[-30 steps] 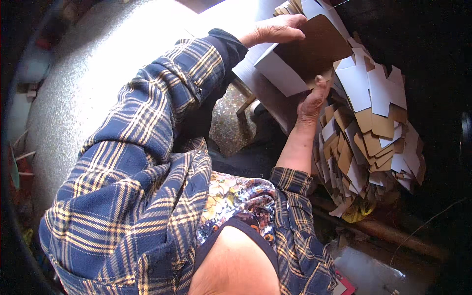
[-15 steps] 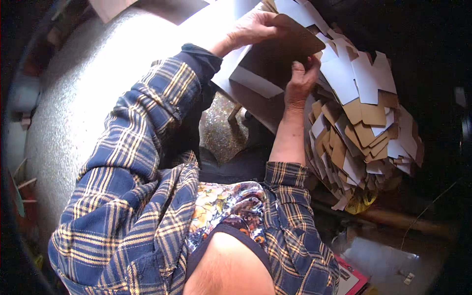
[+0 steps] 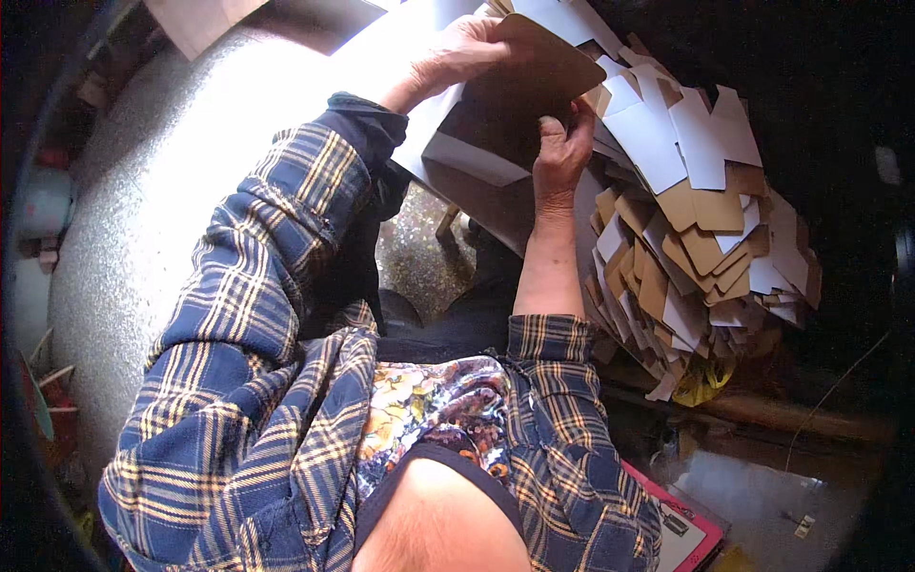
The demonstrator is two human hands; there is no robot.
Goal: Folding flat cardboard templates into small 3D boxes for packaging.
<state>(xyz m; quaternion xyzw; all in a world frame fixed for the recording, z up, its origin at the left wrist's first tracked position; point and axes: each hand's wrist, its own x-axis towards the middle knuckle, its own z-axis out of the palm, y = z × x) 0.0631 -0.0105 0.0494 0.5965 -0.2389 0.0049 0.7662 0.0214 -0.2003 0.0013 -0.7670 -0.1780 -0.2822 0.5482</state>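
A brown-and-white cardboard box blank (image 3: 496,119), partly folded, is between my hands over a pale work surface. Its brown face shows, with a white flap (image 3: 477,158) along the near side. My left hand (image 3: 462,55) is closed on the upper left edge of a raised brown panel, thumb and fingers pinching it. At the right side of the blank, my right hand (image 3: 562,157) has its thumb up on the near face. Its other fingers are partly hidden at the board's edge, below the raised panel's corner.
To the right rises a large, uneven pile of flat white and brown cardboard blanks (image 3: 705,205), with a yellow plastic bag (image 3: 703,381) under it. A pink-edged flat item (image 3: 691,534) lies at lower right. Speckled floor (image 3: 114,229) spreads on the left, strongly lit.
Both hands and the cardboard blank have shifted a little to the left, with the raised panel staying in my left hand. The grip of both hands looks the same.
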